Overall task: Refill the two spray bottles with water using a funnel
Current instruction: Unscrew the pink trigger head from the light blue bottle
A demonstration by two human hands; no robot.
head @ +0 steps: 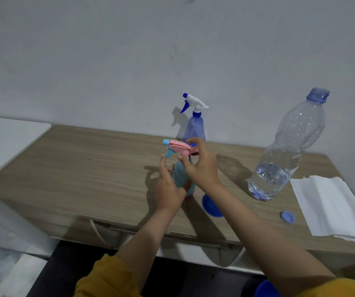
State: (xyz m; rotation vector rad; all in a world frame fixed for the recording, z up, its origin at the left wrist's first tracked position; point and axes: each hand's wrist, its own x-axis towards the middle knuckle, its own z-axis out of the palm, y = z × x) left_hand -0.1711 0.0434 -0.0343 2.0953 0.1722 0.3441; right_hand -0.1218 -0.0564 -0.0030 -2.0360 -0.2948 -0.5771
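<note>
Fingers (182,159) of the right hand (202,166) pinch the collar under the pink trigger head (177,146) of the light-blue spray bottle (179,175), which stands upright near the middle of the wooden counter (86,159). Its lower body is clamped in the left hand (169,186), whose thumb points up beside the bottle; the base is mostly hidden behind that hand and the right wrist. Whether the head is screwed tight cannot be told. Just right of the bottle a blue funnel (212,205) lies on the counter, partly covered by the right forearm. Behind, against the wall, stands the second spray bottle (194,127), translucent blue with a white and blue trigger, its foot hidden by the right hand. Farther right a large uncapped water bottle (288,146) holds water in its lower part, its blue cap (288,217) lying near it beside folded white paper (330,206).
</note>
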